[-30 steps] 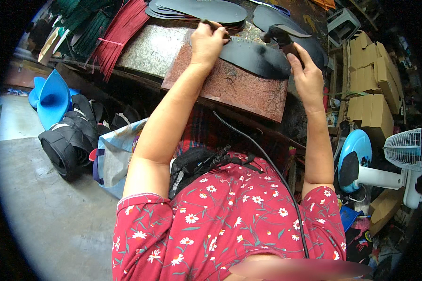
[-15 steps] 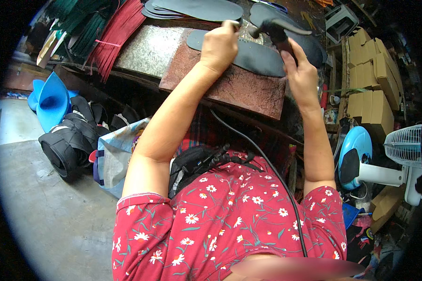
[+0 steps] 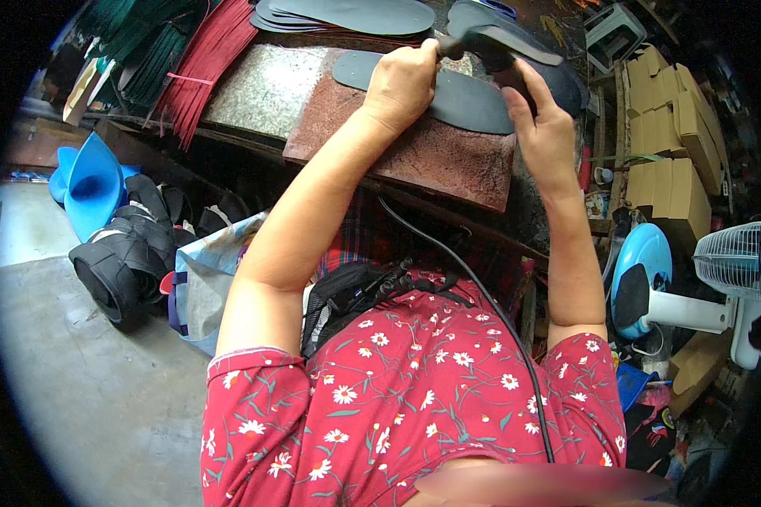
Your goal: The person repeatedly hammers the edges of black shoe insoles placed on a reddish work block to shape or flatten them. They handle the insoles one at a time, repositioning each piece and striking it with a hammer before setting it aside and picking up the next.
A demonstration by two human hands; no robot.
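My left hand (image 3: 400,89) is closed in a fist above a dark grey shoe sole (image 3: 473,106). It grips a short upright punch, mostly hidden by the fingers. In my right hand (image 3: 548,135) is the dark handle of a claw hammer (image 3: 489,46). The hammer's face is at the top of the left fist, touching or very close to the punch. Under the sole lies a reddish-brown slab (image 3: 448,173) on the worktable.
Stacked grey soles (image 3: 372,15) lie at the back, more dark soles (image 3: 566,84) at the right. Red strips (image 3: 207,68) hang over the table's left edge. Cardboard boxes (image 3: 664,182) and a fan (image 3: 727,262) stand right. A black cable (image 3: 473,275) crosses my front.
The hammer head has come down and left onto the top of the left fist. The left hand has shifted slightly, still over the sole.
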